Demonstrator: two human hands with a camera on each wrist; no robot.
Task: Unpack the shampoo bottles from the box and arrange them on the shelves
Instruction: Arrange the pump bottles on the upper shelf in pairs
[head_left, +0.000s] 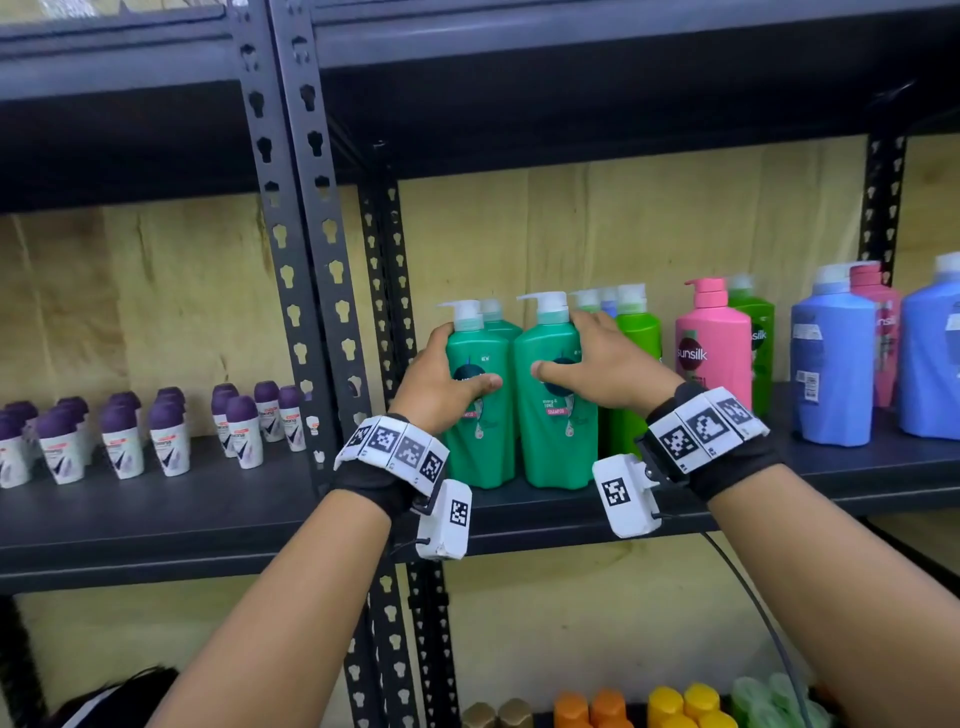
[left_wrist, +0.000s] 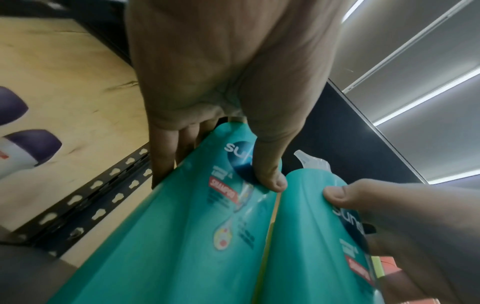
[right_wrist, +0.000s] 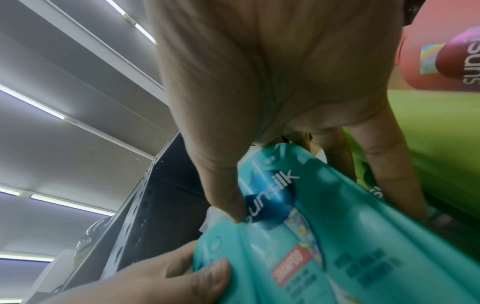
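Teal shampoo bottles in both grips, left hand (head_left: 441, 382) fingers (head_left: 439, 335) curled round left teal bottle (head_left: 480, 431), right hand (head_left: 605, 364) wrapping right teal bottle (head_left: 553, 431), both upright and touching on dark shelf (head_left: 571, 506), pink bottle (head_left: 714, 348) to their right.

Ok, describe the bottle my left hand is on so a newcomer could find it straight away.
Look at the dark metal shelf to the right of the two perforated uprights. The first row from the left holds teal pump bottles; yours is the teal bottle nearest the uprights, gripped by the left hand. Its twin beside it sits under the right hand.
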